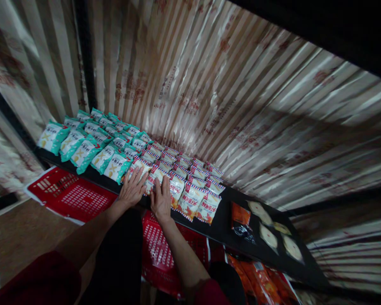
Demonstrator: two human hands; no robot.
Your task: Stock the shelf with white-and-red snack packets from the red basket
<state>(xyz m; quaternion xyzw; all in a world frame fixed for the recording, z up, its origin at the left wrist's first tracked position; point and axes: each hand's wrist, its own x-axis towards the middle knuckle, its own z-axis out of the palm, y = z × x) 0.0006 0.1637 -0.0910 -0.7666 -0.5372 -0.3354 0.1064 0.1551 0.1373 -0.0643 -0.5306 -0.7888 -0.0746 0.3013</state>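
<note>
My left hand [133, 187] lies with fingers spread on the front of a white snack bag [140, 164] with a striped top edge. Beside it, my right hand [161, 199] rests on another white snack bag [157, 173] of the same kind, fingers extended. Several such bags stand in close rows on a dark shelf [98, 178]; a front one, another white bag [192, 199], is right of my hands. To the left, teal snack bags [84, 152] stand in similar rows. Neither hand is wrapped round a bag.
Right on the shelf lie an orange-and-black packet [241, 218] and several flat pale pieces [268, 237]. Below the shelf are a red basket [73, 192], a second red basket [157, 245] and orange packets [257, 279]. A patterned curtain [190, 84] hangs behind, with a dark post [85, 55] at left.
</note>
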